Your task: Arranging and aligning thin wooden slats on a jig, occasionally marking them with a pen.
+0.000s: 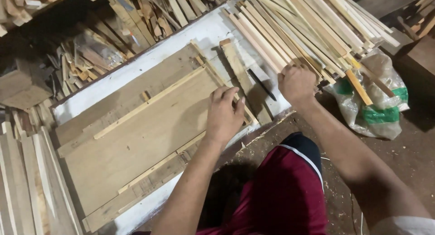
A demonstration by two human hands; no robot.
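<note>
My left hand point(224, 113) rests palm down on the right end of a wide plywood board point(136, 140), fingers spread over a thin wooden slat point(149, 103) framing it. My right hand point(297, 83) is closed around the near ends of pale wooden strips in a slanted pile point(299, 26) at the upper right. A dark pencil-like tool point(262, 84) lies on a wood piece between my hands.
The board lies on a white-painted bench point(118, 79). Scrap wood offcuts point(90, 54) fill the dark space behind it. More planks point(27, 180) lean at the lower left. A plastic bag point(376, 103) with green print sits on the floor at right.
</note>
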